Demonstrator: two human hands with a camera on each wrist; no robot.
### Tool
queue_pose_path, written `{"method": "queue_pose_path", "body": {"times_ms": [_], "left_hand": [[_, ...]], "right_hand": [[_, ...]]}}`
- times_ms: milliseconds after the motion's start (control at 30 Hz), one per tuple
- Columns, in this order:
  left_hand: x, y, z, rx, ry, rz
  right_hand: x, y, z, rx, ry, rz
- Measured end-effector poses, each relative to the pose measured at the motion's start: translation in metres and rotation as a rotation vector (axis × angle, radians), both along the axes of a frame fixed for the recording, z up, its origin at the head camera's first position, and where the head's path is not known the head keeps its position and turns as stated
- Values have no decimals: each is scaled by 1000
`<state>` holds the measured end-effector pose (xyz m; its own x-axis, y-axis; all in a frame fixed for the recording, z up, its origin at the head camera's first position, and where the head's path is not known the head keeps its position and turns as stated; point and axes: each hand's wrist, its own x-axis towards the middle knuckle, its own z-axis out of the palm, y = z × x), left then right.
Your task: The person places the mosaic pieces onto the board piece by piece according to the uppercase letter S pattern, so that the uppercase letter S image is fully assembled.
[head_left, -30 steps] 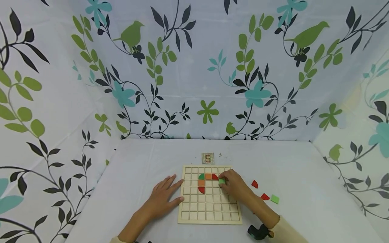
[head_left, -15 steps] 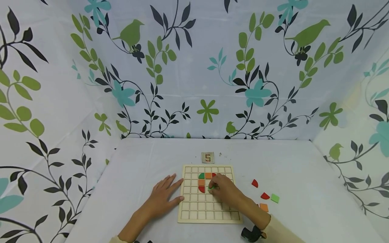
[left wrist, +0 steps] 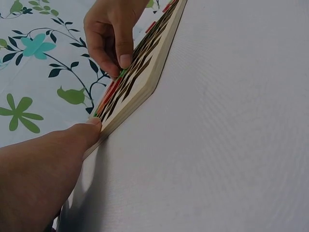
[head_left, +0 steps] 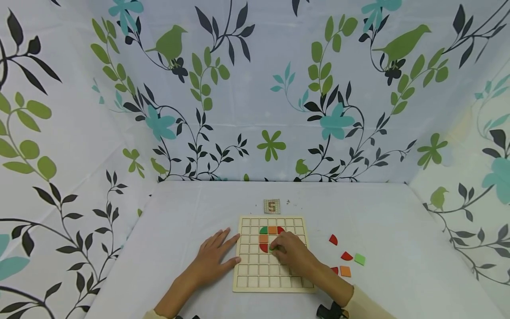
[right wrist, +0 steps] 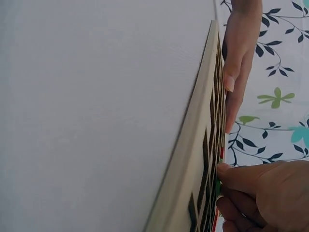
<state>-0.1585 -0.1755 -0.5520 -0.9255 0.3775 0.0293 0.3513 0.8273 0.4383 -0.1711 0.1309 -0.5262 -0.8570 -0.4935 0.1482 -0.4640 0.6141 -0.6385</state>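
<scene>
A wooden grid board lies on the white table. In its upper cells sit a green quarter-circle tile, an orange square tile, a red quarter-circle tile, another orange square and a red quarter-circle below it. My right hand pinches a green tile at the board, beside the lower red piece; fingers mostly cover it in the head view. With fingers spread, my left hand rests at the board's left edge, thumb and fingertips touching the rim.
Right of the board lie loose red quarter-circles, a light green square and an orange square. A small patterned card lies beyond the board. Patterned cloth stands behind and at the sides.
My right hand has carried the green tile left and slightly nearer, from the board's right side to beside the lower red piece. The left hand has stayed in place.
</scene>
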Motion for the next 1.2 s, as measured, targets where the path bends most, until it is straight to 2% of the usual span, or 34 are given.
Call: {"method": "queue_pose_path", "body": {"times_ms": [367, 567, 667, 767, 867, 1000, 1100, 1200], "left_hand": [[-1, -2, -5, -1, -1, -3], [-1, -2, -6, -4, -2, 1], [-1, -2, -6, -2, -3, 2], [-1, -1, -5, -1, -2, 3], [-1, -1, -4, -8, -5, 3], [-1, -1, -3, -12, -4, 1], [-1, -1, -4, -12, 2, -1], [-1, -1, -4, -7, 2, 0]], "right_hand": [[-2, -4, -5, 50, 69, 6], [-2, -3, -8, 66, 162, 20], [-2, 0, -4, 56, 138, 34], [-3, 4, 2, 38, 70, 23], [-7, 12, 6, 30, 7, -37], [-13, 33, 12, 37, -55, -190], [-17, 56, 15, 34, -66, -272], [-18, 82, 16, 38, -63, -318]]}}
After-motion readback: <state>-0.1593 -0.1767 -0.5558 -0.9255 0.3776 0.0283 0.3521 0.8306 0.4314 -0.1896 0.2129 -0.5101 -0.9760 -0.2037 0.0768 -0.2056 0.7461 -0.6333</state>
